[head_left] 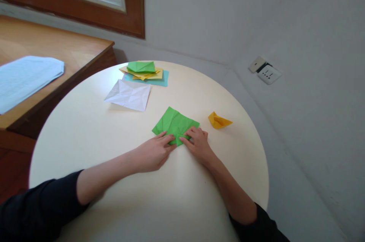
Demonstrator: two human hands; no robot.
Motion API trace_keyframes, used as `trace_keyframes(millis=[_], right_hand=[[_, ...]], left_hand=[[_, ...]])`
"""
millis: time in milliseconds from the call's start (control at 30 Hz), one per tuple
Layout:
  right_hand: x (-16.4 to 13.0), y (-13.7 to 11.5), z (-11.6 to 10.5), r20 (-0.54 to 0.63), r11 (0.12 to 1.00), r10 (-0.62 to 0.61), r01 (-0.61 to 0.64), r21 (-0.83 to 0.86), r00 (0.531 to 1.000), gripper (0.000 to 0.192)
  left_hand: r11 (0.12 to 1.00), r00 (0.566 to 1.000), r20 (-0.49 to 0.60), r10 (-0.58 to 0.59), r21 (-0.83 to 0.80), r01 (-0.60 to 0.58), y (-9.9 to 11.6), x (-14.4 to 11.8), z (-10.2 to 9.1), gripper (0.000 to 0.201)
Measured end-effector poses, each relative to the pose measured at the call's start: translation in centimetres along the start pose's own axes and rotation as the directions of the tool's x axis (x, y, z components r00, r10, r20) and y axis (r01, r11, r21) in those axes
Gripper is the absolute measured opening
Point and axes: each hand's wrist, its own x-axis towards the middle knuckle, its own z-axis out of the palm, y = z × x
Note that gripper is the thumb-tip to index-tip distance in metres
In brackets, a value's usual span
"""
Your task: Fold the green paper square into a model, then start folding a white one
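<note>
A creased sheet of green paper [175, 121] lies on the round white table [85, 132], one corner pointing toward me. My left hand [155, 152] rests at its near left edge, fingertips pressed on the paper. From the right, my right hand [198, 144] pinches the near right edge, with the thumb close to the middle. Both hands have their fingers bent onto the green paper; what lies under the fingertips is hidden. Just right of my right hand sits a small folded orange paper boat [219, 121], apart from it.
A creased white sheet [128, 94] lies at the far left of the table. Behind it is a pile of green, yellow and blue papers [141, 68]. A wooden desk [57, 40] with a light blue cloth-like item [28, 76] stands left. A wall socket [268, 74] is at right.
</note>
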Motion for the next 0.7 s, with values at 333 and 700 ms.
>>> trace_keyframes(millis=[333, 700], right_hand=[[0.1, -0.05, 0.42, -0.023, 0.997, 0.0, -0.002, -0.074, 1.0, 0.018], [0.18, -0.28, 0.04, 0.024, 0.995, 0.015, -0.013, -0.101, 1.0, 0.016]], left_hand=[[1.0, 1.0, -0.015, -0.026, -0.004, 0.026, 0.13, -0.05, 0.05, 0.027], [0.989, 0.995, -0.063, -0.078, -0.134, 0.069, -0.02, 0.04, 0.09, 0.022]])
